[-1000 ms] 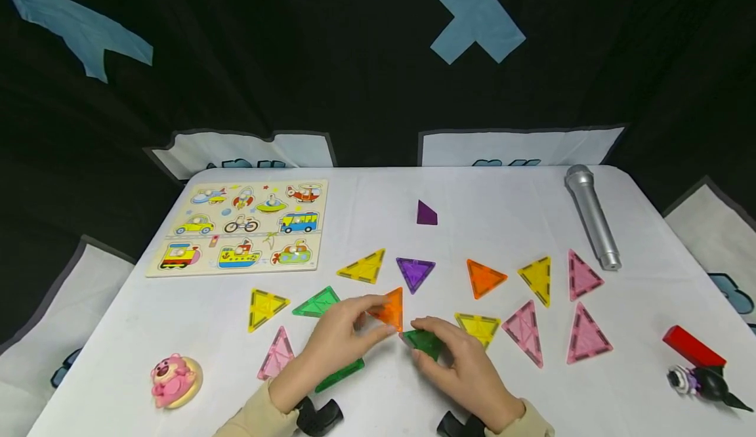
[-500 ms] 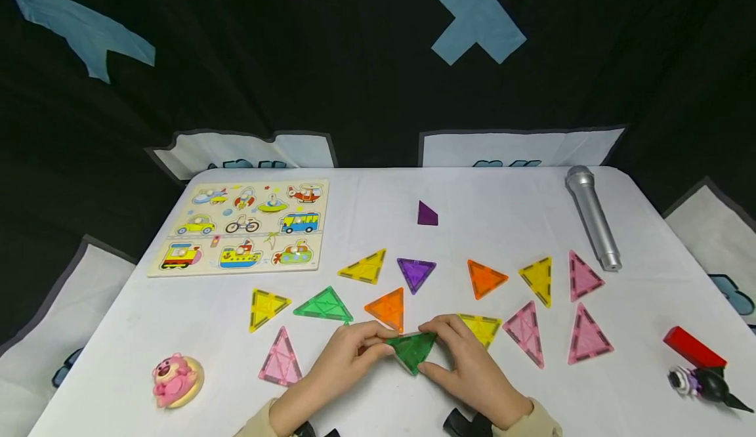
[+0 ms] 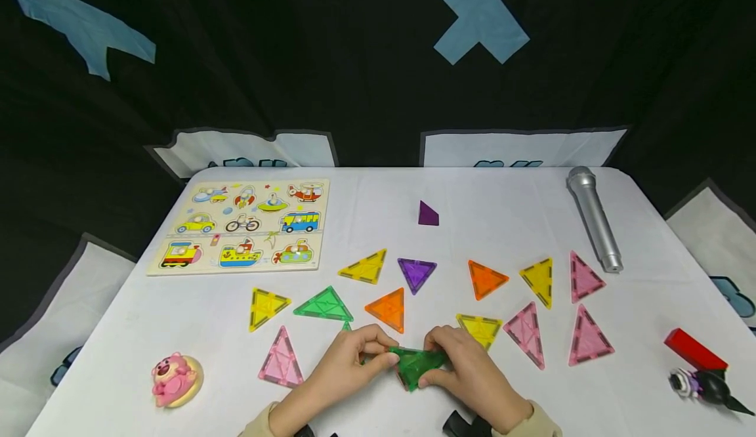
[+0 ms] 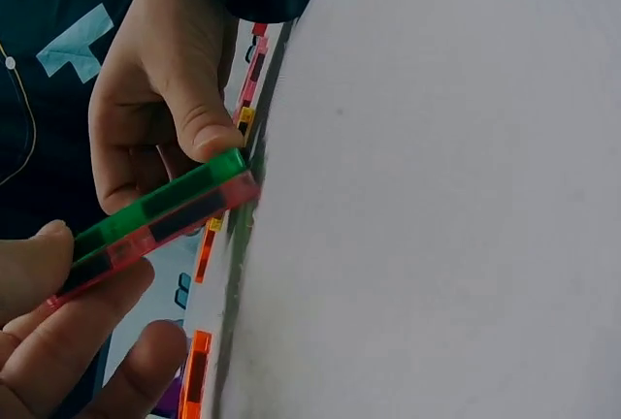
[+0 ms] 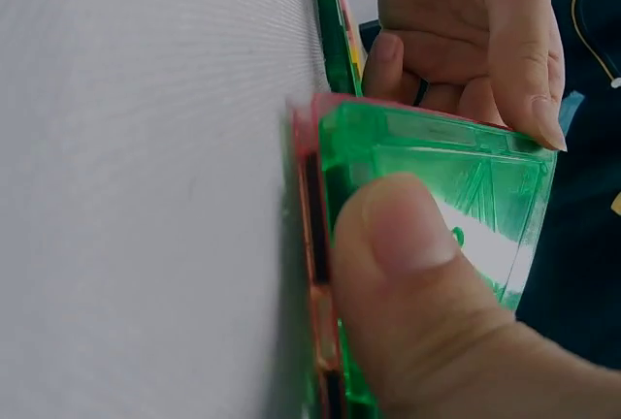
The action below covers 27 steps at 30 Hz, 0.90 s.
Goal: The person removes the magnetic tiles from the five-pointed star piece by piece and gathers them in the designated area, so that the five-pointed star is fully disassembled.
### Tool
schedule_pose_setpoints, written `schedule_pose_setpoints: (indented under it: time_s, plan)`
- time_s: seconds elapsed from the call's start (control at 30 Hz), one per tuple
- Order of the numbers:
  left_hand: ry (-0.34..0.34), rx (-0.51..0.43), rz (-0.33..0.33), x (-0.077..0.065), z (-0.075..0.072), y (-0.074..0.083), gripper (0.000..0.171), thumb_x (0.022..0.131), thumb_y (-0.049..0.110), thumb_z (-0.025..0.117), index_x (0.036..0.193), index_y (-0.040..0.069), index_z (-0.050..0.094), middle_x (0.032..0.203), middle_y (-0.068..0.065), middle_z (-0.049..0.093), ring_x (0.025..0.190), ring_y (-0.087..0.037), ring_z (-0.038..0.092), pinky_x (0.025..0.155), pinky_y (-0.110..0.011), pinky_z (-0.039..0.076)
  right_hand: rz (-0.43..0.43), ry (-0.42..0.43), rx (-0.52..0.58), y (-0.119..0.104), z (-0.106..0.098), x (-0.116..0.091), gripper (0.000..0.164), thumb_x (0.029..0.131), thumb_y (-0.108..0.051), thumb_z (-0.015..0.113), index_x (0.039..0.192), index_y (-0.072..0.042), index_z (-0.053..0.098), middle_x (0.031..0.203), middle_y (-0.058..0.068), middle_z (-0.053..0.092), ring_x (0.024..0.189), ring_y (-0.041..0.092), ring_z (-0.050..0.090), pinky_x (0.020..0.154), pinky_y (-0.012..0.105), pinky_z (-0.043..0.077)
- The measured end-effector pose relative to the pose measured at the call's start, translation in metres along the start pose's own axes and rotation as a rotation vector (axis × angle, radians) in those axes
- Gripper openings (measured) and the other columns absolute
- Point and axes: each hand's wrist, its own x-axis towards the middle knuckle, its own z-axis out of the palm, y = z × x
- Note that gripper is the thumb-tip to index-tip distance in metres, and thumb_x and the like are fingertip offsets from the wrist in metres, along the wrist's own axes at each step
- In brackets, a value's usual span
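Observation:
Both hands hold a green translucent triangular magnetic tile (image 3: 418,362) just above the front middle of the white table. A pinkish-red tile (image 4: 194,220) lies flat against its underside, edges lined up in the left wrist view. My left hand (image 3: 352,358) pinches one corner of the pair between thumb and fingers. Opposite, my right hand (image 3: 463,365) grips the other end; its thumb (image 5: 403,244) lies flat on the green face. Right behind the hands lies an orange triangular tile (image 3: 388,309). Another green tile (image 3: 324,304) lies behind the left hand.
More triangular tiles lie spread about, among them a pink tile (image 3: 280,359), a yellow tile (image 3: 480,327) and a purple tile (image 3: 416,273). Farther out are a picture puzzle board (image 3: 242,227), a silver microphone (image 3: 594,217), a pink bear figure (image 3: 174,379) and a red block (image 3: 695,349).
My left hand has let go of the orange tile, come toward me and taken hold of the green tile in my right hand. Both hands have since tilted it and drawn it slightly nearer.

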Motion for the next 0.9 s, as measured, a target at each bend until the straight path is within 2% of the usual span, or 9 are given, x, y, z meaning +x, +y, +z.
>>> schedule_pose_setpoints:
  time_s: [0.1,0.2,0.27,0.37,0.5,0.67,0.77,0.83,0.9]
  plan:
    - [-0.020,0.028,0.055,-0.001,0.000,-0.007,0.013,0.085,0.014,0.063,0.097,0.011,0.057,0.074,0.002,0.067,0.054,0.001,0.042,0.047,-0.015,0.036,0.016,-0.004,0.032,-0.003,-0.001,-0.001,0.033,0.071,-0.038,0.070,0.086,-0.019,0.047,0.073,-0.012,0.046,0.066,0.005,0.042,0.058,0.020,0.038]
    - [-0.048,0.056,0.108,-0.002,0.000,-0.009,0.025,0.085,0.015,0.063,0.106,0.013,0.050,0.074,0.005,0.063,0.059,0.001,0.047,0.048,-0.016,0.038,0.016,0.016,0.074,-0.004,-0.003,-0.001,0.034,0.075,-0.036,0.067,0.088,-0.016,0.043,0.064,-0.012,0.037,0.055,0.002,0.036,0.050,0.018,0.035]
    - [-0.057,0.063,0.111,-0.002,0.001,-0.009,0.034,0.082,0.012,0.065,0.111,0.012,0.047,0.071,0.005,0.060,0.058,0.001,0.046,0.046,-0.014,0.036,0.012,0.006,0.115,-0.004,-0.003,0.000,0.035,0.078,-0.035,0.066,0.092,-0.015,0.041,0.060,-0.013,0.034,0.050,0.000,0.031,0.046,0.017,0.032]
    - [-0.063,0.066,0.082,-0.003,0.002,-0.010,0.041,0.079,0.003,0.067,0.112,0.013,0.045,0.068,0.006,0.056,0.056,0.001,0.043,0.046,-0.014,0.035,0.001,-0.064,0.208,-0.002,-0.004,0.001,0.034,0.082,-0.034,0.063,0.097,-0.015,0.039,0.057,-0.013,0.034,0.045,-0.002,0.028,0.044,0.017,0.031]
    - [-0.065,0.066,0.020,-0.002,0.002,-0.008,0.041,0.076,-0.006,0.066,0.105,0.015,0.046,0.062,0.008,0.052,0.050,0.002,0.038,0.043,-0.014,0.033,-0.045,-0.173,0.384,0.005,-0.006,0.001,0.019,0.088,-0.025,0.058,0.096,-0.016,0.043,0.066,-0.007,0.047,0.048,0.001,0.042,0.046,0.020,0.041]
    - [-0.096,0.073,-0.033,0.000,0.001,-0.006,0.040,0.075,-0.007,0.066,0.104,0.013,0.047,0.062,0.009,0.053,0.047,0.002,0.035,0.043,-0.014,0.031,-0.152,-0.220,0.578,0.014,-0.011,0.001,0.004,0.092,-0.008,0.051,0.095,-0.011,0.050,0.078,0.003,0.051,0.061,0.009,0.048,0.052,0.024,0.046]
    - [-0.098,0.098,-0.056,0.000,0.000,-0.006,0.037,0.076,-0.003,0.068,0.103,0.012,0.047,0.062,0.010,0.052,0.048,0.002,0.036,0.044,-0.014,0.032,-0.216,-0.199,0.736,0.017,-0.015,0.002,0.009,0.092,0.004,0.046,0.097,-0.003,0.047,0.084,0.012,0.049,0.068,0.019,0.054,0.059,0.030,0.050]
    - [-0.100,0.115,-0.071,0.000,-0.002,-0.006,0.036,0.075,-0.001,0.069,0.102,0.011,0.048,0.061,0.011,0.051,0.048,0.002,0.037,0.046,-0.015,0.033,-0.240,-0.154,0.830,0.019,-0.019,0.002,0.010,0.091,0.010,0.042,0.097,0.002,0.045,0.085,0.016,0.046,0.070,0.025,0.055,0.062,0.034,0.051]
    - [-0.113,0.119,-0.083,0.000,-0.003,-0.005,0.035,0.075,0.001,0.071,0.101,0.010,0.049,0.060,0.012,0.050,0.047,0.003,0.038,0.048,-0.016,0.036,-0.236,-0.080,0.849,0.020,-0.023,0.002,0.009,0.090,0.011,0.042,0.096,0.004,0.043,0.086,0.018,0.045,0.070,0.028,0.056,0.063,0.036,0.051]
